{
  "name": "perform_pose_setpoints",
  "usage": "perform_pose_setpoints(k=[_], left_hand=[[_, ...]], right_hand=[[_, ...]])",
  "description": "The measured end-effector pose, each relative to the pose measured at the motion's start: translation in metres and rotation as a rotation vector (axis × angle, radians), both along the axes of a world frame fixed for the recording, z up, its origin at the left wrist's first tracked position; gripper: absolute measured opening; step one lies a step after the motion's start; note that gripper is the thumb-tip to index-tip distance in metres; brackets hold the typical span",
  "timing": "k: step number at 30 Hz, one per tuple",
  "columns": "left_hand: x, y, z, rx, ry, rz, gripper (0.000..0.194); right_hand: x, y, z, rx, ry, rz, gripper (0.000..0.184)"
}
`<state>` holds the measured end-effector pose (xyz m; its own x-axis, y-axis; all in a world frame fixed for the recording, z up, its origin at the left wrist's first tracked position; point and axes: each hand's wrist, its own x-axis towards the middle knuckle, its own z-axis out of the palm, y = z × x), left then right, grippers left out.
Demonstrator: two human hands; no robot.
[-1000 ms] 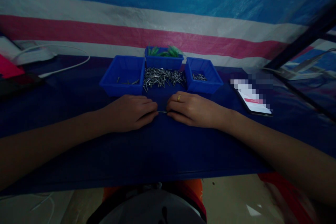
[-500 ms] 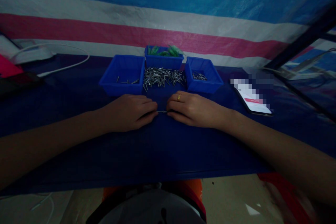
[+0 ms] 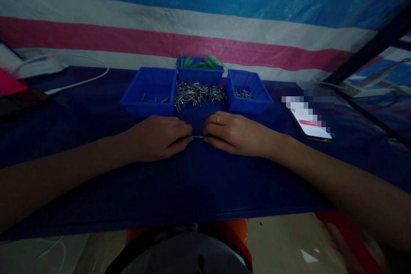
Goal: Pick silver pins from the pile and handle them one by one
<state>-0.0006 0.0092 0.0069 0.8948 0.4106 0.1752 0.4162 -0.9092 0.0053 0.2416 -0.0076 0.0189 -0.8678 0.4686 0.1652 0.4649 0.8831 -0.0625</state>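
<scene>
A thin silver blind rivet (image 3: 198,137) spans the small gap between my hands, just above or on the blue table. My left hand (image 3: 163,138) pinches its thin pin end between thumb and fingers. My right hand (image 3: 233,132), with a gold ring on one finger, is closed on the thicker end, which the fingertips partly hide. Beyond the hands lies a loose heap of similar rivets (image 3: 195,93). A blue bin (image 3: 149,108) on the left holds a few rivets, and another blue bin (image 3: 250,105) on the right holds several more.
Behind the heap stands a third blue bin (image 3: 201,76) with green plastic bags inside. To the right lies a phone (image 3: 305,120) with its screen lit. A white cable (image 3: 80,87) curls across the table's left side. A striped tarp (image 3: 205,21) hangs at the back.
</scene>
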Motion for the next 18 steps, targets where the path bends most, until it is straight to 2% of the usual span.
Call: perform_pose_setpoints(k=[8,18], left_hand=[[0.0003,-0.0006,-0.0009,-0.016,0.027,0.029,0.032],[-0.0003,0.0012,-0.0018,0.014,-0.007,-0.009,0.033]], right_hand=[[0.0000,-0.0003,-0.0001,-0.001,0.018,0.008,0.023],[-0.0001,0.0000,-0.0005,0.004,0.010,0.007,0.024]])
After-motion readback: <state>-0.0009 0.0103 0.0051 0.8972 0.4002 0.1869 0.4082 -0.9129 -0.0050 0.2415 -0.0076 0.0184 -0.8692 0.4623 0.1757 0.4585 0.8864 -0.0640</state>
